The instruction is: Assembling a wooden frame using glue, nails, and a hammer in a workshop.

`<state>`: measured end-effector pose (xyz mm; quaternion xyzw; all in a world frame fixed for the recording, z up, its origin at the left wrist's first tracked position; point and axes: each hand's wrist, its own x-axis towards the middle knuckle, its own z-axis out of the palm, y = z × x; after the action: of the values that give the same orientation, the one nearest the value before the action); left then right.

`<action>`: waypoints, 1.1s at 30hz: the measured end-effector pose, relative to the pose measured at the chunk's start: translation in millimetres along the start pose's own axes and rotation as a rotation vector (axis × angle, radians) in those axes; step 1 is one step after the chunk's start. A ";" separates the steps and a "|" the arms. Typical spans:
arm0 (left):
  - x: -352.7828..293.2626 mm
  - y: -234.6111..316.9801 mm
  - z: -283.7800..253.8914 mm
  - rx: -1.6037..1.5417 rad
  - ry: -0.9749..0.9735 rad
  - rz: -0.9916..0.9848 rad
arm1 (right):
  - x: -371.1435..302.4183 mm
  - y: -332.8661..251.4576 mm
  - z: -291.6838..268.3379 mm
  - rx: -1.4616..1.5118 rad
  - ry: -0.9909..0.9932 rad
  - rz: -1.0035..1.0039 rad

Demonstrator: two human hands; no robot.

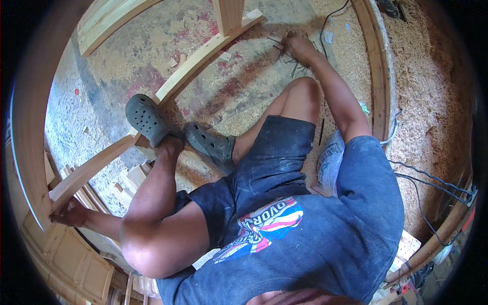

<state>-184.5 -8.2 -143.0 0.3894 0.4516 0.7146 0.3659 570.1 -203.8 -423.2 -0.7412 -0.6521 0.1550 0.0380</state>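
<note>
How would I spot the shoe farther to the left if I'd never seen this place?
Find the person's bent left leg at the lower left and follow it upward. It ends in a dark, hole-dotted clog, its toe pointing up and left. Unlike the other clog, it overlaps the pale wooden bar as seen from above.

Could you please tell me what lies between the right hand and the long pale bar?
In the head view, thin dark pieces show by the right hand, then shavings-strewn floor up to the pale bar.
</note>
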 end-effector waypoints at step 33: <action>-27.0 -40.8 43.8 0.067 -0.081 -0.195 | -72.6 77.9 -34.8 1.565 0.122 0.580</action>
<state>-127.1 -2.7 -174.4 0.3843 0.4959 0.6437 0.4384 646.8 -281.1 -397.2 -0.6464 -0.1363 0.5263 0.5353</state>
